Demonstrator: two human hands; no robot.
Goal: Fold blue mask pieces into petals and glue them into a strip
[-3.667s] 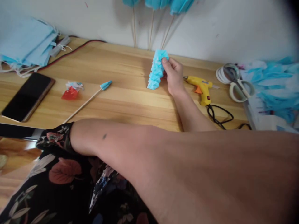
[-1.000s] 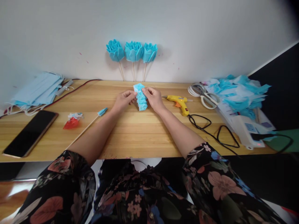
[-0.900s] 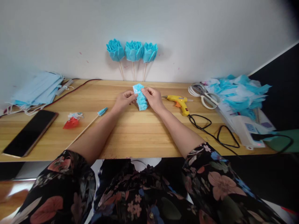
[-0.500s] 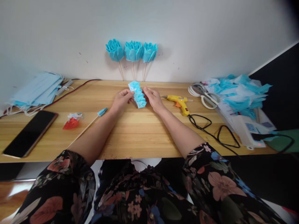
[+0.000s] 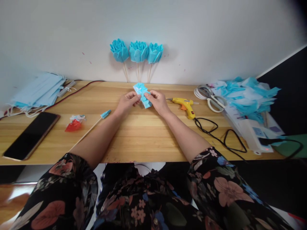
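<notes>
At upper centre lean three flowers (image 5: 138, 52); mid-frame, left hand (image 5: 126, 101) and right hand (image 5: 158, 101) pinch one strip (image 5: 141, 89), each grip closed.

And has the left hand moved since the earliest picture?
Yes, leftward: the left hand now pinches the blue strip, left of the glue gun; then it was out of view, the left arm reaching right past the glue gun.

Left hand (image 5: 127, 103), right hand (image 5: 157, 101) (seemingly) pinched

Phone (image 5: 31, 135), glue gun (image 5: 188, 107) on table (image 5: 144, 140)
</notes>
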